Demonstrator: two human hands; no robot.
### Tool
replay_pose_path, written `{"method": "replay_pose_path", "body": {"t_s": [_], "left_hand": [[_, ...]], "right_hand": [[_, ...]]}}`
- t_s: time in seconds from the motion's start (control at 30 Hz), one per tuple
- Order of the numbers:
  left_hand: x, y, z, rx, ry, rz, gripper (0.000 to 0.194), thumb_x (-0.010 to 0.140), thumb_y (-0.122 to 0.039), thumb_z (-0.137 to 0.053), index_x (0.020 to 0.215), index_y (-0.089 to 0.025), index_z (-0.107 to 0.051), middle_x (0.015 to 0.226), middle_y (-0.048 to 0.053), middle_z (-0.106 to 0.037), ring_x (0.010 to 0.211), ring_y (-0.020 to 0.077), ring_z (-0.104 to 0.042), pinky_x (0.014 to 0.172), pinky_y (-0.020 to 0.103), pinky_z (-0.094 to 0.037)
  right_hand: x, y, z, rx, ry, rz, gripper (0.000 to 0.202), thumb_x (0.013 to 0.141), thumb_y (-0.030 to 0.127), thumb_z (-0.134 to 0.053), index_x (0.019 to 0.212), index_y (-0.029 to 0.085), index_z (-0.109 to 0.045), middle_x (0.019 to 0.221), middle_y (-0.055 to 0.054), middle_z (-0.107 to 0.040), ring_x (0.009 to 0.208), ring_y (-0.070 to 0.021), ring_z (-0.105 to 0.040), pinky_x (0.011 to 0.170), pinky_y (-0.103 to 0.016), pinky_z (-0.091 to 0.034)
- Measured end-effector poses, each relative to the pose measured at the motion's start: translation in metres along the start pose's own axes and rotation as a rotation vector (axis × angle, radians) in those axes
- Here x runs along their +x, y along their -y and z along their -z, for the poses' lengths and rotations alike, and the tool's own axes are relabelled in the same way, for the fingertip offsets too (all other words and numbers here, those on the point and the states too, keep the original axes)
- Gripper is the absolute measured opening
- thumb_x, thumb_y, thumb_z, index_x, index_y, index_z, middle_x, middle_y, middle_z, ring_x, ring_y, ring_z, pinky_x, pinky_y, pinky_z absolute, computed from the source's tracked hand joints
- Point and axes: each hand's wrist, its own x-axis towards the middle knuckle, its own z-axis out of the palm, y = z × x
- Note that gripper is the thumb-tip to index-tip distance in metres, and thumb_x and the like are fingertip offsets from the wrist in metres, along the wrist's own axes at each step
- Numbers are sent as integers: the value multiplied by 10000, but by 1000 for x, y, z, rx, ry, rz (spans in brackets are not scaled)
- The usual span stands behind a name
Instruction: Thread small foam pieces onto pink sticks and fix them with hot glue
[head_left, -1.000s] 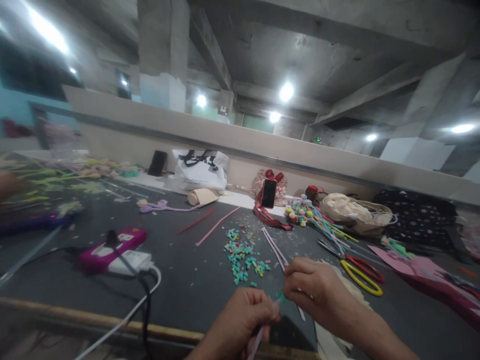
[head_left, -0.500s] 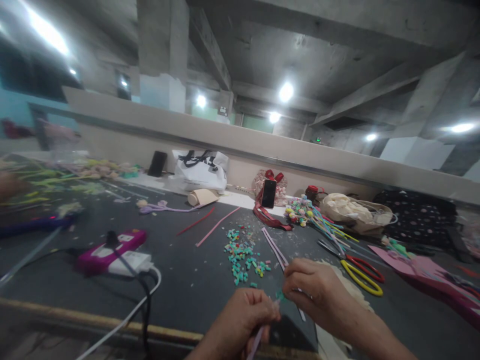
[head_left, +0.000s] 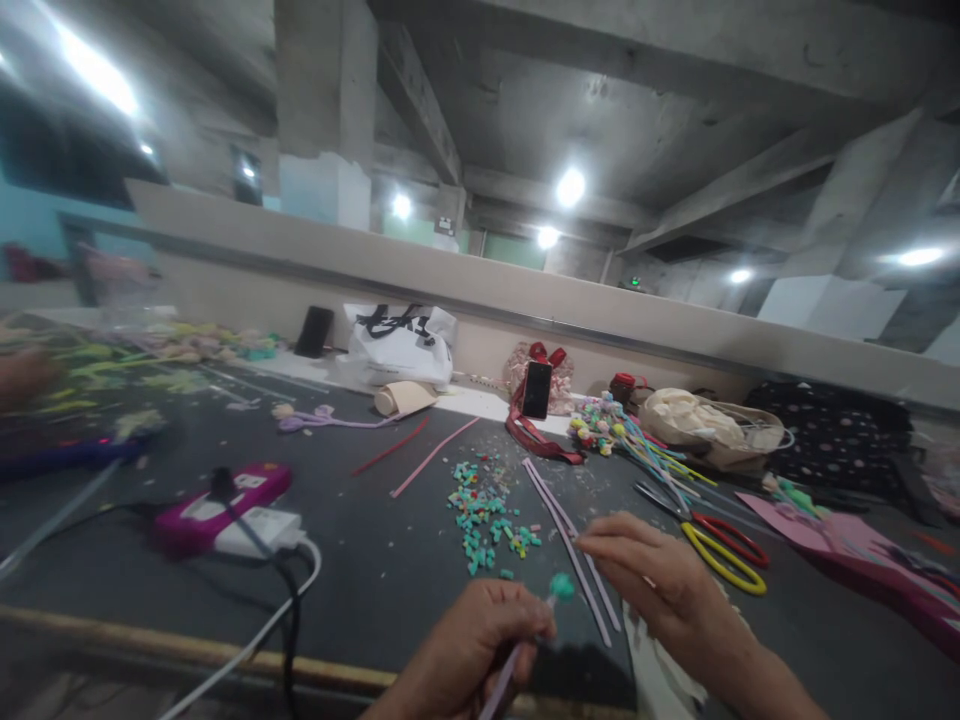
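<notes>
Stem: lilac, slim, its lower length [head_left: 501, 688] slanting below your left hand [head_left: 495, 630]; green tuft [head_left: 561, 586] just above the fingertips.
Left hand: pinching the stem near its tufted end.
Right hand [head_left: 664, 585]: open, beside two lilac strips [head_left: 559, 530].

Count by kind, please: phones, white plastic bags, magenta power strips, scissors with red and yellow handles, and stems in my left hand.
Left phone and centre phone: 2
White plastic bag: 1
Magenta power strip: 1
Scissors: 1
Stem in left hand: 1
Total: 6
</notes>
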Motion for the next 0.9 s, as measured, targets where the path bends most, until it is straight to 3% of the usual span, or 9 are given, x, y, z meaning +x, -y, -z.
{"method": "replay_pose_path", "body": {"t_s": [0.23, 0.37, 0.47, 0.73, 0.8, 0.9], "left_hand": [[-1, -1, 0, -81, 55, 57, 149, 571, -248, -585, 524, -115, -538, 332, -61, -415, 270, 15, -326, 295, 133, -129], [-3, 0, 1, -112, 48, 19, 73, 535, -167, -585, 518, -106, -549, 385, -58, -427, 313, 1, -330, 322, 122, -167], [-3, 0, 2, -125, 68, 62, 93, 547, -198, -570, 524, -111, -546, 352, -58, -415, 285, 8, -332, 310, 125, -149], [-3, -1, 2, -166, 69, 38, 93, 540, -187, -576, 507, -103, -557, 334, -50, -439, 274, 3, -339, 298, 110, -165], [-2, 1, 3, -166, 76, 20, 101, 536, -185, -599, 511, -96, -559, 350, -46, -450, 289, 2, -354, 308, 106, -191], [2, 3, 7, -188, 38, -38, 161, 567, -254, -613, 561, -102, -562, 362, -41, -468, 278, 8, -350, 300, 114, -201]], "right_hand": [[-5, 13, -1, -21, 84, 6, 420, 706, 160, -528, 1105, 278, -469, 1102, -53, -507, 997, -183, -467, 820, -300, -393], [-1, 18, -2, -61, 156, 70, 394, 698, 148, -523, 1067, 282, -496, 1131, -45, -471, 1020, -175, -439, 842, -316, -379], [0, 18, -4, -82, 160, 95, 391, 706, 145, -517, 1071, 280, -489, 1140, -51, -453, 1022, -168, -428, 839, -313, -380], [0, 18, -5, -47, 174, 47, 349, 708, 172, -520, 1040, 277, -509, 1140, -41, -454, 1042, -169, -416, 871, -314, -355], [-3, 16, -6, -24, 142, 14, 409, 699, 205, -539, 1095, 275, -467, 1165, -47, -438, 1063, -184, -400, 882, -328, -345], [-8, 11, -11, 55, -14, -102, 480, 699, 220, -542, 1154, 272, -400, 1149, -51, -452, 993, -187, -451, 835, -314, -378]]}}
